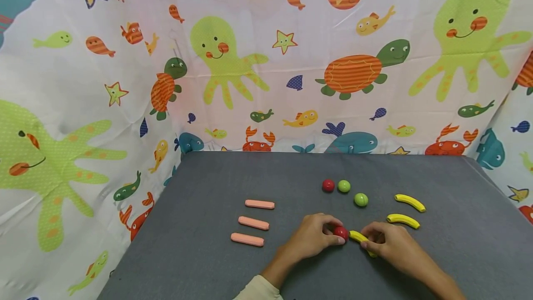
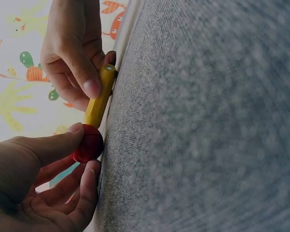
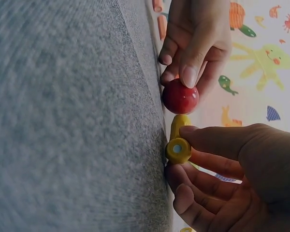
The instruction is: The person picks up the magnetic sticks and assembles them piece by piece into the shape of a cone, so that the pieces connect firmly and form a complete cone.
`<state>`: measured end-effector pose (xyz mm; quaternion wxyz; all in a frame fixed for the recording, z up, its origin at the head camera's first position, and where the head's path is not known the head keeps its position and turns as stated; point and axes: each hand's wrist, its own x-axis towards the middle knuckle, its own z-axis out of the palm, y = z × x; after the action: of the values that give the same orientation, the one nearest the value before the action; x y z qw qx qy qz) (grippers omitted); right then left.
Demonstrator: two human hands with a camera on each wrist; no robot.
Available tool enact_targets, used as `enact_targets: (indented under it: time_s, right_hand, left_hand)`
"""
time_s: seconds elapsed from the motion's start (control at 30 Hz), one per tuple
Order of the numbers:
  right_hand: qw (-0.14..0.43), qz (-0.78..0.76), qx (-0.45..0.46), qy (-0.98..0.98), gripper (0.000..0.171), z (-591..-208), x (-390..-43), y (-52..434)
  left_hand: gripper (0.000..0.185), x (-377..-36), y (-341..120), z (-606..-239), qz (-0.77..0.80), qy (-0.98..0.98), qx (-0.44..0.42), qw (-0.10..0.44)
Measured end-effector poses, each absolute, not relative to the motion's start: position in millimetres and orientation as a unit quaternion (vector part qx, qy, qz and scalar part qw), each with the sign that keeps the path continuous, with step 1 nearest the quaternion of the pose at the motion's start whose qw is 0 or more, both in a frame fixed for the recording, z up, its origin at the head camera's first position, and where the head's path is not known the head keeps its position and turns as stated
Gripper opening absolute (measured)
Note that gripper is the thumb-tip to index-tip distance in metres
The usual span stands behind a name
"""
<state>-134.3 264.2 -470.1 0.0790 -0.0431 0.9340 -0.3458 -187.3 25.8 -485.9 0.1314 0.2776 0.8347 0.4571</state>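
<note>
Two hands at lower centre of the grey bench point(image 1: 208, 272): left hand point(image 1: 310, 237) pinched a red ball point(image 1: 341, 232); right hand point(image 1: 393, 242) gripped a yellow banana point(image 1: 357, 237), the two touching.

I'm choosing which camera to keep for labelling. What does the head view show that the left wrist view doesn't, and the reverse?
Only the head view shows the three pink sticks, a second red ball, two green balls, two more bananas and the whole grey table. Only the left wrist view shows, close up, the ball pinched between thumb and fingers. Both show the left hand holding a red ball and the right hand holding a yellow banana, the two pieces touching.
</note>
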Motion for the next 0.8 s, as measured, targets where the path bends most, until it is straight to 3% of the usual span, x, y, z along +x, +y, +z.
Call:
enact_targets:
  time_s: [0.43, 0.8]
  right_hand:
    - [0.081, -0.346, -0.052, 0.933, 0.019, -470.9, -133.4, 263.0]
    - [0.039, -0.323, -0.084, 0.942, 0.022, -468.7, -136.3, 258.6]
  left_hand:
    - [0.035, -185.7, 25.8, -486.1, 0.459, 0.832, 0.28, 0.135]
    - [0.046, -173.7, 15.3, -482.3, 0.506, 0.814, 0.253, 0.132]
